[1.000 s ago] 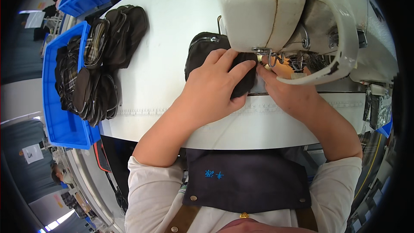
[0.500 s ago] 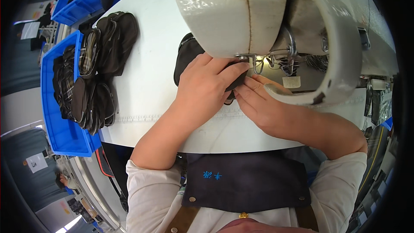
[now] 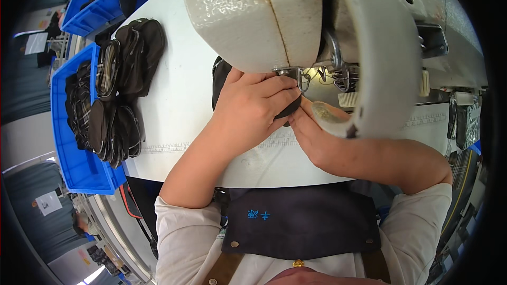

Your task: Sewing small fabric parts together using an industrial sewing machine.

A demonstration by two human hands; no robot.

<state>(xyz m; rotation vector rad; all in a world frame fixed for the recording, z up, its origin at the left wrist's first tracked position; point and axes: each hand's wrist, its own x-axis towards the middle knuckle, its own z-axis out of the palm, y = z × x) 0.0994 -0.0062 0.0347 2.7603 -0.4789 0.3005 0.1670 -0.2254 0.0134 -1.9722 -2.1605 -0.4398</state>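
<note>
A dark fabric pouch (image 3: 218, 83) with a zipper along its edge lies under the needle area of a white sewing machine (image 3: 248, 34). My left hand (image 3: 248, 104) presses on the pouch from above, its fingers together close to the metal presser foot (image 3: 300, 76). On the other side, my right hand (image 3: 316, 136) pinches the pouch's near right edge, its fingertips almost meeting my left fingers. The machine's curved white arm part (image 3: 388, 68) covers some of the right hand. Most of the pouch is hidden by my left hand and the machine.
Dark pouches (image 3: 140, 55) with plaid lining are stacked on the white table (image 3: 179, 89) at the left. More lie in a blue bin (image 3: 103, 177) beside the table; a second blue bin (image 3: 87, 18) stands farther back. A printed ruler strip (image 3: 166, 148) runs across the table.
The sewing machine appears farther left in the picture, as the view has shifted a little. Both hands keep hold of the pouch, which has moved only slightly.
</note>
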